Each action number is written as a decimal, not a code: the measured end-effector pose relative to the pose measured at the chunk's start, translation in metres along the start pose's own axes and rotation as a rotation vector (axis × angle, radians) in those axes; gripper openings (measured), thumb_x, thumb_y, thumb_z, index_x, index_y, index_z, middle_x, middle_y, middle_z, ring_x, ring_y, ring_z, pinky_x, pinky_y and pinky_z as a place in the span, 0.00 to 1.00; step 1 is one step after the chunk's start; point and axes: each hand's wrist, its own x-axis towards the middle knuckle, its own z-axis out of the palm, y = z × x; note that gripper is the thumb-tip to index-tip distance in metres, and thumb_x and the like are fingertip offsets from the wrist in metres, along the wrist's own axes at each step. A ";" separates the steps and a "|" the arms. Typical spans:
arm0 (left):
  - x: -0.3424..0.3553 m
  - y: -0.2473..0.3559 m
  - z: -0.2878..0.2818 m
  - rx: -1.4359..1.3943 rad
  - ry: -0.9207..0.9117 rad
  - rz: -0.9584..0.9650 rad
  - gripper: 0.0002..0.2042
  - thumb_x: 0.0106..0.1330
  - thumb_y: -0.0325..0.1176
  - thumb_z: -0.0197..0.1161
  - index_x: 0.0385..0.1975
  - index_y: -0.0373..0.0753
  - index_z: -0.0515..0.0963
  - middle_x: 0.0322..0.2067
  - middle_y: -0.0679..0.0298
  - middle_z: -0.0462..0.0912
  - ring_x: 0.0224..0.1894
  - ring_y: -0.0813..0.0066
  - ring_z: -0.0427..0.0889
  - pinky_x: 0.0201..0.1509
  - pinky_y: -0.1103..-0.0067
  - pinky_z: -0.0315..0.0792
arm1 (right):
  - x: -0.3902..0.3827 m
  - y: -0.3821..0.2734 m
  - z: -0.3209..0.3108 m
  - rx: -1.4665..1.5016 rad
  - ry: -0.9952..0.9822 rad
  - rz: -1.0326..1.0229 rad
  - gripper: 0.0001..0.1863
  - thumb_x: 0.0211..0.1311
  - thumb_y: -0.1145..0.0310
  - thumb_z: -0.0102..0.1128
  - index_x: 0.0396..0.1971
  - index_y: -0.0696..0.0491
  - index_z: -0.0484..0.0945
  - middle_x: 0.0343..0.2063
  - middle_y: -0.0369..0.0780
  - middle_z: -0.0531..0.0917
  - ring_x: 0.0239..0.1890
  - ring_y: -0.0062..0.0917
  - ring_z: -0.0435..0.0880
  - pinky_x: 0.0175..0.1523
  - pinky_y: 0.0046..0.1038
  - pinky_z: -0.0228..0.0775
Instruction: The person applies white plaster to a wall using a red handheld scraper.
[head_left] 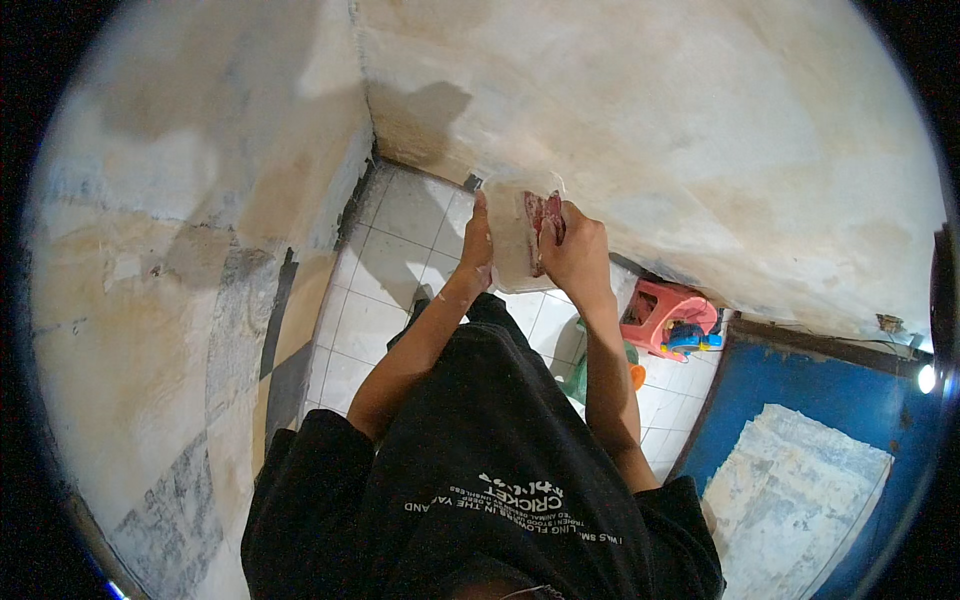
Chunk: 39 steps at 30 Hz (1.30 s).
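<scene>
where patchy plastered walls (pixel 700 130) meet (corner, white tiled floor (pixel 390 270)), right hand (pixel 572 248) grip clenched on trowel (pixel 520 235), left hand (pixel 477 245) flat against it.

Dim, soft-focus fisheye view with bent black rim; shadow falls in the wall corner (pixel 420 110).

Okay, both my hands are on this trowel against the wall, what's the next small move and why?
Probably draw the trowel a short way along the wall, keeping its blade flat. The right hand grips the red handle, the left hand presses the blade's edge, and the blade sits low on the wall near the corner, where the surface looks patchy and uneven.
</scene>
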 end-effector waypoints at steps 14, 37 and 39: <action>-0.001 -0.024 -0.002 0.027 0.077 -0.062 0.34 0.68 0.63 0.33 0.51 0.37 0.70 0.42 0.59 0.79 0.43 0.69 0.80 0.48 0.74 0.75 | -0.012 0.009 -0.003 0.103 0.011 0.084 0.07 0.51 0.73 0.55 0.26 0.61 0.74 0.19 0.54 0.76 0.24 0.49 0.78 0.31 0.38 0.69; -0.002 -0.023 0.002 0.017 -0.044 -0.067 0.37 0.64 0.67 0.34 0.58 0.40 0.64 0.51 0.56 0.74 0.52 0.62 0.75 0.56 0.67 0.71 | -0.014 0.019 0.001 0.072 0.002 0.096 0.07 0.51 0.74 0.56 0.26 0.62 0.75 0.20 0.55 0.77 0.26 0.51 0.78 0.31 0.38 0.69; -0.002 -0.023 0.001 0.025 -0.063 -0.074 0.38 0.63 0.68 0.35 0.60 0.42 0.62 0.53 0.56 0.72 0.53 0.60 0.73 0.58 0.65 0.69 | -0.011 0.012 -0.008 0.013 0.020 0.107 0.07 0.51 0.74 0.56 0.25 0.63 0.74 0.19 0.55 0.77 0.25 0.51 0.78 0.30 0.39 0.69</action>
